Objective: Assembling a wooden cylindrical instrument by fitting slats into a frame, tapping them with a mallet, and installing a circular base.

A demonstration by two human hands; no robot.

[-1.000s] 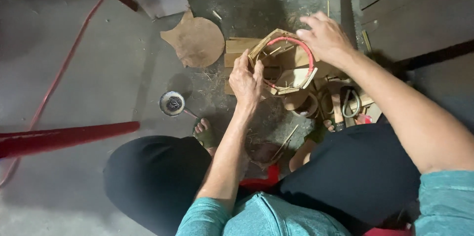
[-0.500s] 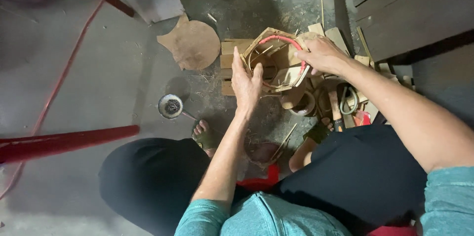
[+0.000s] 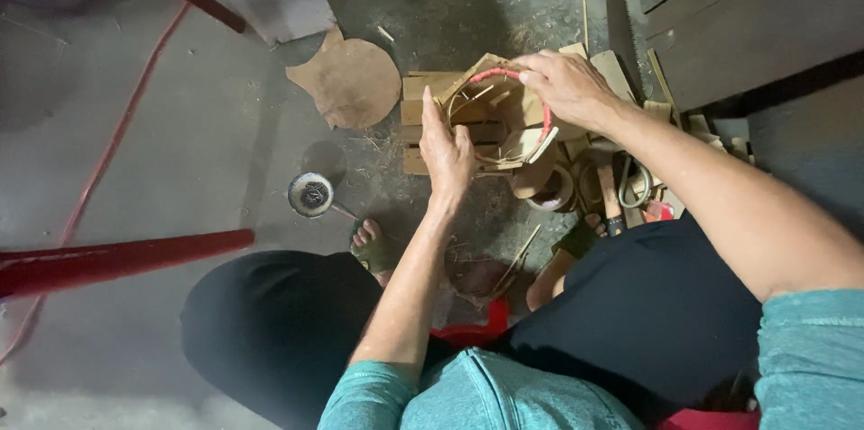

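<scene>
A small basket (image 3: 499, 120) woven of pale bamboo strips, with a red-wrapped rim, rests on a slatted wooden block (image 3: 423, 111) on the concrete floor. My left hand (image 3: 445, 149) presses flat against the basket's near left side, fingers together and pointing away. My right hand (image 3: 562, 88) grips the top right of the red rim from above. Loose strip ends stick out around the basket.
A round flat brown board (image 3: 351, 81) lies left of the block. A small round tin (image 3: 310, 193) sits by my left foot (image 3: 371, 246). Tape rolls (image 3: 551, 192), scissors (image 3: 630, 180) and bamboo offcuts lie at right. A red bar (image 3: 117, 259) crosses the left floor.
The basket has turned a little between my hands. My right hand slid along the red rim to its top right, while my left hand stays pressed against the side.
</scene>
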